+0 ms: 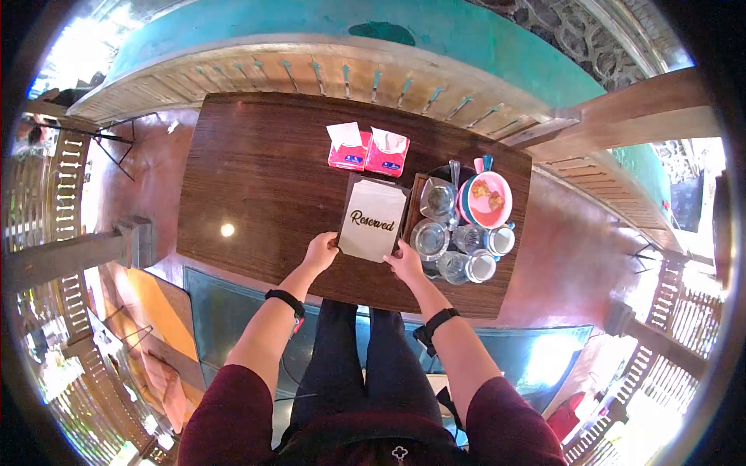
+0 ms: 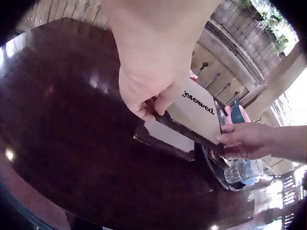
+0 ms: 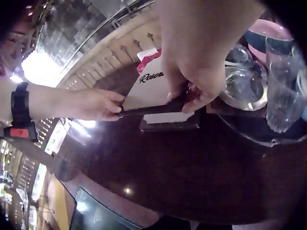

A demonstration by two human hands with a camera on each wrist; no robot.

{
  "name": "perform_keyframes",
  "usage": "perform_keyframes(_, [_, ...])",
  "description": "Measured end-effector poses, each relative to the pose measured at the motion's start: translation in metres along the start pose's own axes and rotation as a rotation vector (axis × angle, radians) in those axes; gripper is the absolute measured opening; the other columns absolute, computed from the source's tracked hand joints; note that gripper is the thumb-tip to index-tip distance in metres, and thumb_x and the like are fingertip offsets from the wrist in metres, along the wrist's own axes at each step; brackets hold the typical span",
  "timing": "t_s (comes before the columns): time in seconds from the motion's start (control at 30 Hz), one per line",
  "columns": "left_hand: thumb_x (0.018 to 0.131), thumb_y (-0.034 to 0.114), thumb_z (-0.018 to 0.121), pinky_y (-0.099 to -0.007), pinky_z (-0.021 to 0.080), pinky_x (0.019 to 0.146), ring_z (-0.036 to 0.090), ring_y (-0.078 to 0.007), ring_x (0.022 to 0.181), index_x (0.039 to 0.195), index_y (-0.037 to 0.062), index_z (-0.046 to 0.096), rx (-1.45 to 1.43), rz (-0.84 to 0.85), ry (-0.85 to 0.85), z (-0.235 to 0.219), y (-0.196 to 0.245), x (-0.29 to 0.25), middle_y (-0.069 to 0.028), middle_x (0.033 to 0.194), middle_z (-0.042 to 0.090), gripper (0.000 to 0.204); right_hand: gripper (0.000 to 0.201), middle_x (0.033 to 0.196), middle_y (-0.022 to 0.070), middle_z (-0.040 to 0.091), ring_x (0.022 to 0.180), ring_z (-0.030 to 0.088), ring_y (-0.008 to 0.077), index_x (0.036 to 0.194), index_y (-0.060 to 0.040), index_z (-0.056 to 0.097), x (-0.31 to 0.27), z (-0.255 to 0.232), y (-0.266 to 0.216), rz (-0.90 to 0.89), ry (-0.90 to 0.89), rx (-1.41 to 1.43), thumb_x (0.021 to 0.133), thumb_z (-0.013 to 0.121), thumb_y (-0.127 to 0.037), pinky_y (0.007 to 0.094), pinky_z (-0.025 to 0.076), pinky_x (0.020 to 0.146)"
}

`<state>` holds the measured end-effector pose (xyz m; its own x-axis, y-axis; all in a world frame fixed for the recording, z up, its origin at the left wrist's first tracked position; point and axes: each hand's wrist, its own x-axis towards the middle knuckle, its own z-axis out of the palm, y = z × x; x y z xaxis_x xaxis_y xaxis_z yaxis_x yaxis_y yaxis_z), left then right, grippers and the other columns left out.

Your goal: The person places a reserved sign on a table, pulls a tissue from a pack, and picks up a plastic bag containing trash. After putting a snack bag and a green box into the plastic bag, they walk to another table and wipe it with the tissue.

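Reserved sign (image 1: 372,220): cream board with dark script lettering and a dark wooden frame, sitting near the front edge of the dark wooden surface (image 1: 264,179), tilted back toward the person. Both hands are holding it by its lower corners.

Left hand (image 1: 321,251): gripping the sign's lower left corner, fingers curled over the dark edge, thumb pressing the face, as the left wrist view is showing (image 2: 148,81).

Right hand (image 1: 406,262): pinching the lower right corner, fingers wrapping the frame's edge; the right wrist view (image 3: 201,81) is showing the curled fingers closing on the dark bar.

Base block (image 2: 165,139): flat dark wooden piece with a pale face, lying on the surface just beneath the sign; whether the sign is touching it cannot be told.

Tissue packs (image 1: 367,149): two red packets with white tissue sticking out, lying side by side beyond the sign.

Tray (image 1: 414,203): dark, standing just right of the sign, carrying clear glasses (image 1: 430,237) and a pink bowl (image 1: 489,199) with food in it.

Wristbands: a black band is sitting on each wrist, left (image 1: 284,298) and right (image 1: 435,322).
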<state>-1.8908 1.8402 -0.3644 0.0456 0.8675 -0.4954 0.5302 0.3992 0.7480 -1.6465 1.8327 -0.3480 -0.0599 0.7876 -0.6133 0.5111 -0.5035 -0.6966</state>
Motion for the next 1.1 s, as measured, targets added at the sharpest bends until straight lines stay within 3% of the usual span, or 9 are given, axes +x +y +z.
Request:
perform_keyframes(0.1, [0.067, -0.001, 0.063, -0.0316, 0.047, 0.072, 0.057, -0.0233, 0.08, 0.105, -0.0004, 0.053, -0.007, -0.024, 0.007, 0.009, -0.008, 0.014, -0.0136, 0.094, 0.055, 0.039, 0.059, 0.072, 0.0113, 0.056, 0.065, 0.056, 0.0232, 0.119, -0.0036, 0.047, 0.003, 0.007, -0.005, 0.023, 0.203, -0.111, 0.066, 0.069, -0.019, 0.0347, 0.044, 0.061])
perform_keyframes(0.17, [0.067, -0.002, 0.063, -0.031, 0.047, 0.072, 0.057, -0.0232, 0.08, 0.106, -0.0007, 0.053, 0.026, -0.02, -0.003, 0.003, 0.007, 0.013, -0.0128, 0.093, 0.054, 0.04, 0.056, 0.076, 0.0119, 0.057, 0.069, 0.056, 0.0239, 0.119, -0.0056, 0.048, 0.009, 0.011, -0.006, 0.069, 0.21, -0.119, 0.067, 0.069, -0.018, 0.0341, 0.044, 0.063])
perform_keyframes(0.2, [0.067, -0.004, 0.063, -0.0303, 0.047, 0.073, 0.056, -0.023, 0.08, 0.106, -0.0009, 0.053, -0.089, -0.046, -0.008, 0.005, 0.002, 0.018, -0.0116, 0.095, 0.052, 0.041, 0.056, 0.077, 0.0119, 0.057, 0.07, 0.055, 0.0239, 0.118, -0.0054, 0.049, 0.01, 0.014, -0.007, 0.079, 0.237, -0.136, 0.068, 0.068, -0.018, 0.034, 0.044, 0.064])
perform_keyframes(0.27, [0.069, -0.001, 0.063, -0.0311, 0.047, 0.071, 0.056, -0.0212, 0.079, 0.108, -0.0013, 0.051, -0.012, 0.003, -0.01, 0.007, -0.01, 0.023, -0.0101, 0.094, 0.053, 0.041, 0.05, 0.084, 0.0133, 0.057, 0.075, 0.055, 0.0256, 0.117, -0.0046, 0.049, 0.012, 0.02, -0.009, 0.08, 0.287, -0.16, 0.072, 0.064, -0.016, 0.0353, 0.044, 0.067])
perform_keyframes(0.37, [0.071, 0.001, 0.063, -0.0319, 0.047, 0.071, 0.056, -0.0216, 0.079, 0.111, -0.0016, 0.049, 0.049, 0.04, 0.006, 0.01, -0.009, 0.025, -0.0103, 0.094, 0.053, 0.043, 0.049, 0.076, 0.0103, 0.057, 0.073, 0.055, 0.0256, 0.117, -0.0044, 0.049, 0.021, 0.037, 0.007, -0.001, 0.415, -0.27, 0.072, 0.063, -0.015, 0.0352, 0.044, 0.066])
perform_keyframes(0.53, [0.069, 0.0, 0.062, -0.0314, 0.047, 0.071, 0.057, -0.0224, 0.079, 0.112, -0.0022, 0.05, 0.092, 0.01, -0.033, 0.012, -0.004, 0.027, -0.0129, 0.095, 0.053, 0.045, 0.05, 0.102, 0.0267, 0.051, 0.094, 0.05, 0.0386, 0.12, 0.0023, 0.041, 0.016, 0.043, -0.013, 0.107, 0.315, -0.214, 0.076, 0.057, -0.014, 0.041, 0.043, 0.08])
perform_keyframes(0.8, [0.067, -0.003, 0.062, -0.0311, 0.045, 0.065, 0.052, -0.0214, 0.068, 0.112, -0.0024, 0.051, 0.159, 0.079, 0.04, 0.013, 0.004, 0.027, -0.0121, 0.082, 0.05, 0.046, 0.055, 0.11, 0.0251, 0.044, 0.099, 0.047, 0.0388, 0.125, 0.0026, 0.032, 0.012, 0.051, -0.012, 0.158, 0.316, -0.17, 0.077, 0.055, -0.013, 0.0404, 0.041, 0.083])
perform_keyframes(1.1, [0.07, -0.002, 0.061, -0.0321, 0.048, 0.071, 0.058, -0.0236, 0.081, 0.11, -0.003, 0.052, 0.151, -0.015, 0.003, 0.012, 0.006, 0.029, -0.0155, 0.097, 0.054, 0.04, 0.056, 0.111, 0.024, 0.044, 0.102, 0.045, 0.0379, 0.126, 0.0003, 0.031, 0.013, 0.054, -0.003, 0.098, 0.328, -0.158, 0.076, 0.053, -0.009, 0.0402, 0.04, 0.085])
